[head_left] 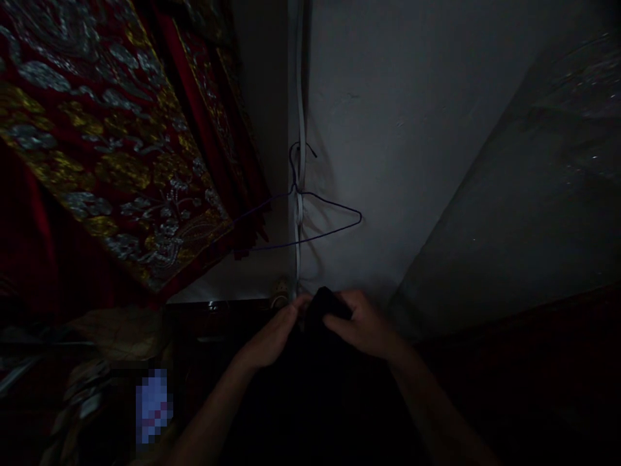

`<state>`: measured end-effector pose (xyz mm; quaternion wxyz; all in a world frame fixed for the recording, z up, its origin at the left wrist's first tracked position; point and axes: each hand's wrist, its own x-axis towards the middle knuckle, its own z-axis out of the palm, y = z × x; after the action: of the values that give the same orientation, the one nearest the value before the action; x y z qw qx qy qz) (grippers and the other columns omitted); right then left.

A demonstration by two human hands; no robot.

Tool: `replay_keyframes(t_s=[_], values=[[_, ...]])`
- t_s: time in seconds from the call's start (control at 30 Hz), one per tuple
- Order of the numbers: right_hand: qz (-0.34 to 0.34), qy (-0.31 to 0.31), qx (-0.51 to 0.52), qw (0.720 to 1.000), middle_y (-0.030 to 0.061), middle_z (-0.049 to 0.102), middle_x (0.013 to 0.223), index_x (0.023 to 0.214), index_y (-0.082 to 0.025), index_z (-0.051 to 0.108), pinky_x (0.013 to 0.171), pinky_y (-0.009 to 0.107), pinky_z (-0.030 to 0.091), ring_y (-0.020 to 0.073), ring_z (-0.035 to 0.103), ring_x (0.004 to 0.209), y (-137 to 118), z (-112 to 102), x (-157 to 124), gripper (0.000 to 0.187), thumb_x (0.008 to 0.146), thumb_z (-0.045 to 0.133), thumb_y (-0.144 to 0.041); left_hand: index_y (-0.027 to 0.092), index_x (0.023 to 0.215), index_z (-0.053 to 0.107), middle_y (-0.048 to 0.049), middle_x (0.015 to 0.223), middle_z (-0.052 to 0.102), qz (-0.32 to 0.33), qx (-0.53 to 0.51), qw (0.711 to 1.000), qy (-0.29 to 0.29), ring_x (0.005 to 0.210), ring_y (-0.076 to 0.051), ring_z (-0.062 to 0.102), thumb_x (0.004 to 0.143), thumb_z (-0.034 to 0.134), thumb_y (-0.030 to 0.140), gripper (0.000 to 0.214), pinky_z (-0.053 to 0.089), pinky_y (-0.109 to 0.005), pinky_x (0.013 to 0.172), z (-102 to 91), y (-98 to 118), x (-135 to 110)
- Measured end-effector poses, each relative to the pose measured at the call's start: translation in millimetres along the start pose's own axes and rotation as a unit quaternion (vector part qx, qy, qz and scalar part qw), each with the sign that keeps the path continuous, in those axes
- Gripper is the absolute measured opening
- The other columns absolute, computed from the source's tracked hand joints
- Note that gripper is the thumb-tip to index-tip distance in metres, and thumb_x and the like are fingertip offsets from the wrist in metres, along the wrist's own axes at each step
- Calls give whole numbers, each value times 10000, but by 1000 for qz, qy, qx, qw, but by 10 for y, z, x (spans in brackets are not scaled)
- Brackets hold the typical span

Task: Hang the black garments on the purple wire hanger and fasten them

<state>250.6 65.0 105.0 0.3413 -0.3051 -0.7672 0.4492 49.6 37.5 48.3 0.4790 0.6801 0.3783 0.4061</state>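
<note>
In a dim room, a person's right hand [363, 323] pinches a bunched black cloth [319, 312], thumb in front and fingers behind, low and central before the body. The left hand [272, 338] is nearly closed at the cloth's left side, too dark to tell whether it grips an edge. The step looks like gathering or straightening the cloth below a bare wire hanger [360, 217]; the next move seems to call for a firm two-handed hold.

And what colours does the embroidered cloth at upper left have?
The embroidered cloth is red with gold and silver motifs, seen in the head view.
</note>
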Motion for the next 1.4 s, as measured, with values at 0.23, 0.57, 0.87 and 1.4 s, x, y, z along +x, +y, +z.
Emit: replay_keyframes(t_s=[0.23,0.57,0.87,1.4], values=[[-125,299,-56,944,35,729,890,1117,-223,705,844,354,506,219,664,857,28,-482,730,368,790,540,-248,208,1178,724,-60,1155,754,-88,184,979,-11,1018,-266,693,950,538,583,476,514,-373,941,-343,41,-141],[-27,228,-132,964,8,593,612,653,-177,656,579,279,396,177,546,608,553,-610,992,233,698,614,-402,229,910,759,-84,928,794,-187,401,895,47,857,-286,747,958,436,475,410,543,-379,813,-1247,114,-392],[-7,207,-109,972,-19,463,522,527,-204,488,459,247,311,128,453,500,338,-496,766,380,743,609,-491,197,1180,633,-113,1433,611,84,385,866,309,1359,-275,541,964,440,357,330,387,-461,1166,-1268,556,98],[-45,295,-164,940,72,749,796,988,-157,790,618,326,514,216,678,697,332,-1527,539,355,744,727,-408,168,1059,689,-122,1145,606,165,496,789,322,1087,-258,606,959,425,246,293,482,-391,990,-1535,824,381]])
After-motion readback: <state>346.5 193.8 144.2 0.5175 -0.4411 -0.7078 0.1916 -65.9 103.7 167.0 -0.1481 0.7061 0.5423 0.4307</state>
